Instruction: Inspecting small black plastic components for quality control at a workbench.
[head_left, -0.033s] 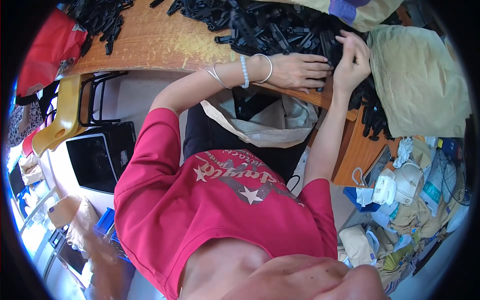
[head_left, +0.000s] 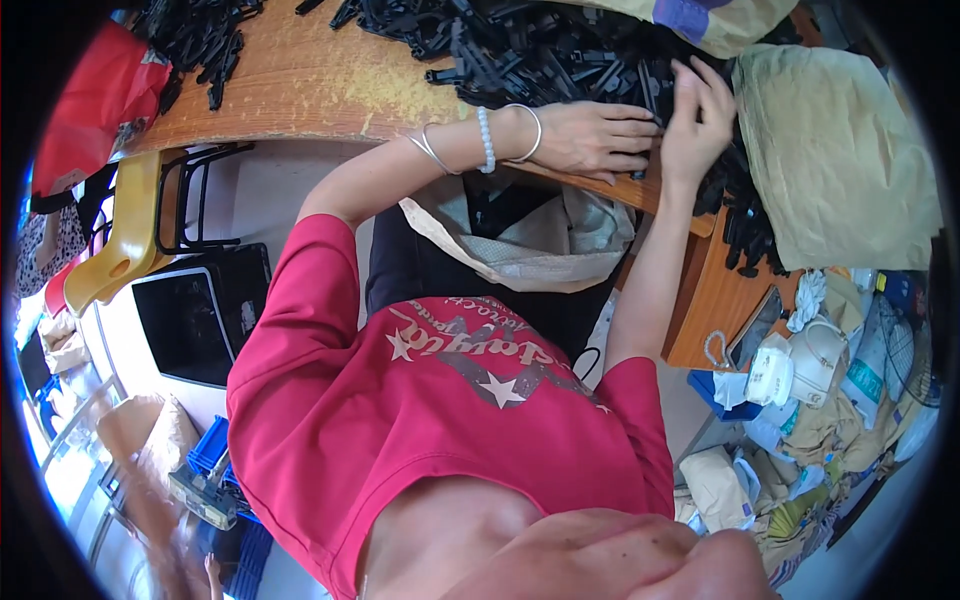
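A heap of slim black plastic parts (head_left: 540,60) covers the far part of the wooden table. My left hand (head_left: 595,140) lies across the table's near edge, palm down, fingers long and side by side. Its fingertips bend over a black plastic part (head_left: 639,174), whose end pokes out below them; the thumb is hidden. Beside it, to the right, my right hand (head_left: 697,125) stands on edge with fingers bent and apart, and nothing shows between them. More black parts (head_left: 748,235) hang over the table's side near my right wrist.
A pale woven sack (head_left: 520,250) gapes under the table edge before my lap. At right stand a large tan paper bag (head_left: 835,160) and a cluttered pile with a white handbag (head_left: 818,355). Left are a yellow chair (head_left: 125,235) and a red bag (head_left: 95,105). A blurred person (head_left: 165,510) is at lower left.
My right hand's fingers have shifted slightly, a little farther apart. My left hand has barely moved. At lower left the blurred person has moved, showing more of the blue crates.
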